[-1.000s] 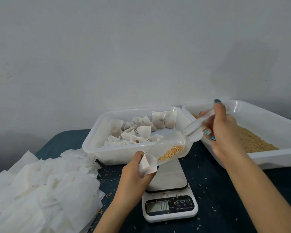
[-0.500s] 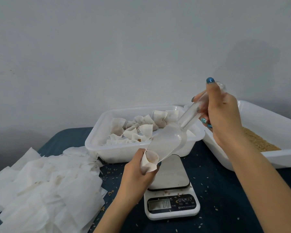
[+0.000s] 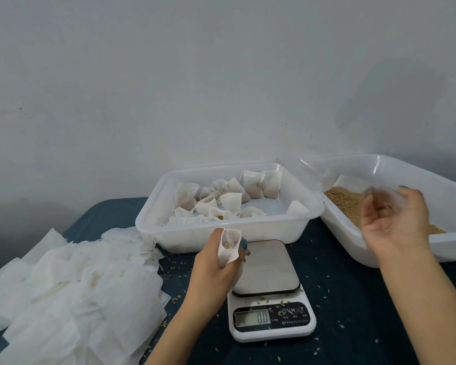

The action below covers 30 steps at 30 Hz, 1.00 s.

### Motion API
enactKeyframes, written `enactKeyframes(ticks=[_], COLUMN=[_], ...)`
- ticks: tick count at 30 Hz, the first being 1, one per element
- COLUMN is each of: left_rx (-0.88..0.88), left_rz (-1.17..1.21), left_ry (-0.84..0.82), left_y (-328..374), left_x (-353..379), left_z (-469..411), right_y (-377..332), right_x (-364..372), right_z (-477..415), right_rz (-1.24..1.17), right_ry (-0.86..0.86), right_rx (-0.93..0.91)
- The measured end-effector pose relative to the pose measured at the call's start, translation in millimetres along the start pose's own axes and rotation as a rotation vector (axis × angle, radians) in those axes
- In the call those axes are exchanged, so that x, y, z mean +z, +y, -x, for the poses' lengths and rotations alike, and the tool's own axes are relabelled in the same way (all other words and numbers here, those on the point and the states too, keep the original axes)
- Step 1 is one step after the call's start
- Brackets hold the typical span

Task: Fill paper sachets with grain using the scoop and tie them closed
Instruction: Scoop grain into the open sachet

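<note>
Right hand (image 3: 395,222) and scoop (image 3: 374,192) are moving away to grain tray (image 3: 448,247), grip unclear in blur; left hand (image 3: 216,270) is gripping sachet (image 3: 228,247).

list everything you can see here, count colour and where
middle tray: one, white, back centre
tied sachets: about a dozen, white, in the middle tray
right tray: one, white, right side
grain: heap, tan, in the right tray
scale: one, white, front centre, reads 0.0
empty sachets: big pile, white, left
cloth: one, dark blue, under everything
loose grains: many, tan, on the cloth
scoop: one, clear, blurred, by the right hand
open sachet: one, white, in the left hand
left hand: one, beside the scale, gripping the open sachet
right hand: one, blurred, over the right tray
</note>
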<state>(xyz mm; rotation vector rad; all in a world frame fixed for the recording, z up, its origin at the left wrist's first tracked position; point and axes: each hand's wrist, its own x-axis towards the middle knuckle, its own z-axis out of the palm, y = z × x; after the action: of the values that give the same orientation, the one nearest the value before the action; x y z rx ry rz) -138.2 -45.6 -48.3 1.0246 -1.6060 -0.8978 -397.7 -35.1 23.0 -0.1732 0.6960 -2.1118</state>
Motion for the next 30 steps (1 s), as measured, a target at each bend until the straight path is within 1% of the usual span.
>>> enactKeyframes(ticks=[2,3,5,8,12,14,16,18,19,20,21,22,24,25,27,28,30], left_rx=[0.006,0.012,0.033,0.079,0.151,0.150,0.146,0.191,0.212,0.223,0.230,0.233,0.220,0.213,0.223,0.238,0.226], left_rz=[-0.005,-0.010,-0.017,-0.020,-0.091,-0.132,-0.175,-0.279,-0.329,-0.345,-0.324,-0.284,-0.221,-0.198,-0.185,-0.199,-0.187], left_ry=[0.002,0.001,-0.004,-0.018,-0.012,-0.012,0.004,0.055,0.087,0.111,0.116,0.105,0.053,0.027,-0.001,-0.004,-0.011], left_y=[-2,-2,-1,-1,-6,-8,-9,-9,-8,-7,-4,-1,5,8,10,9,6], left_x=[-1,-1,-1,-1,-3,-4,-6,-10,-12,-14,-16,-16,-15,-12,-7,-5,1], left_z=[0,0,-1,0,1,0,-1,-5,-7,-9,-11,-14,-19,-21,-26,-29,-32], right_y=[-7,-10,-13,-7,2,4,7,12,15,20,25,31,44,51,62,67,77], right_x=[0,-1,-2,-8,-15,-14,-11,-11,-12,-14,-16,-18,-17,-14,-12,-13,-21], right_z=[-5,-10,-22,-40,-60,-62,-59,-53,-48,-43,-38,-31,-12,-2,14,19,20], right_rz=[-0.038,-0.009,0.162,0.592,1.067,1.323,1.595,1.875,2.013,2.122,2.174,2.158,1.980,1.874,1.757,1.753,1.777], right_ry=[-0.010,-0.012,-0.024,-0.056,-0.123,-0.162,-0.198,-0.244,-0.265,-0.276,-0.281,-0.291,-0.377,-0.454,-0.618,-0.660,-0.671], right_rx=[-0.032,-0.052,-0.106,-0.155,-0.065,-0.053,-0.095,-0.135,-0.170,-0.255,-0.390,-0.539,-0.773,-0.830,-0.815,-0.763,-0.710])
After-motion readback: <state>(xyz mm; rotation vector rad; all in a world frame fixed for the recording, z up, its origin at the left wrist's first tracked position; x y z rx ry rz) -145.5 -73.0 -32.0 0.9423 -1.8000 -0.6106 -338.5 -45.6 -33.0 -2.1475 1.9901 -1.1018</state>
